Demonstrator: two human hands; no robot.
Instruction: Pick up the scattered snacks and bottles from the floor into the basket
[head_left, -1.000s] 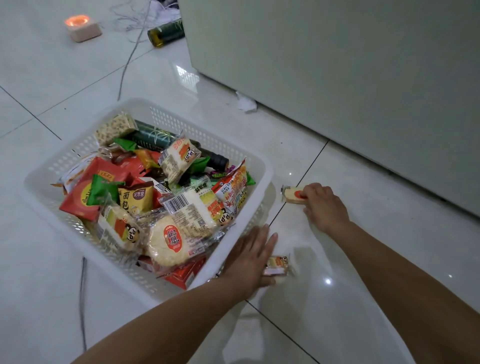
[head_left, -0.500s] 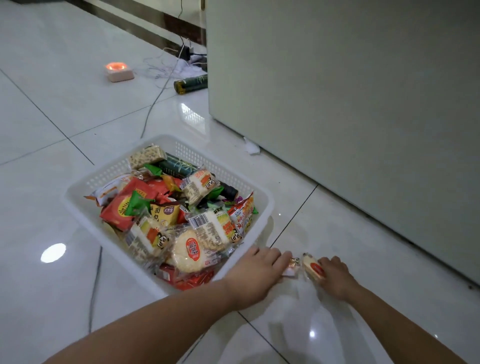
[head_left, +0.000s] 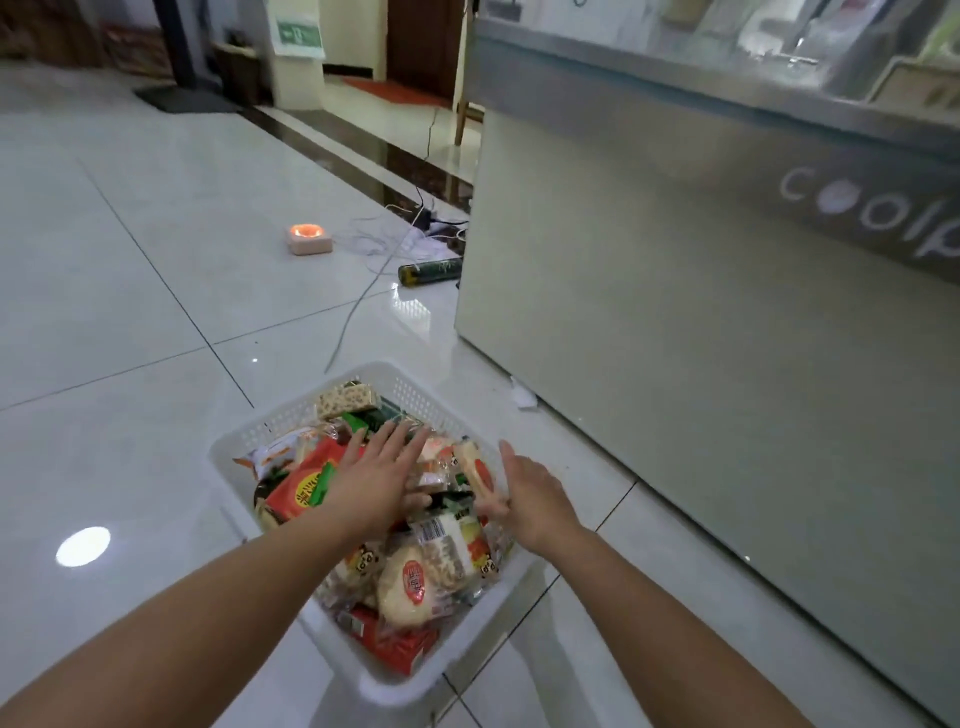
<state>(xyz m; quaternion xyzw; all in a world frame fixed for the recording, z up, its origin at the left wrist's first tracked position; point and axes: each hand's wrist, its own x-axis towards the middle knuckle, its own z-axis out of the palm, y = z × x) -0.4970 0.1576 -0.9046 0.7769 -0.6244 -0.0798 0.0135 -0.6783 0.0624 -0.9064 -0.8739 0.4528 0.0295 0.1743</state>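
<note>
Two hands over the white basket (head_left: 283, 420) heaped with snack packets (head_left: 410, 582), left hand (head_left: 379, 483) flat, fingers spread, contact with the packets unclear, right hand (head_left: 535, 499) loosely spread, holding nothing, by the right rim, green bottle (head_left: 430, 271) on the tiled floor (head_left: 130, 312) beside the freezer (head_left: 675, 338).

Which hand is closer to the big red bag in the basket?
Left. The left hand is right beside the red bag, overlapping its edge. The right hand is over the basket's opposite side.
</note>
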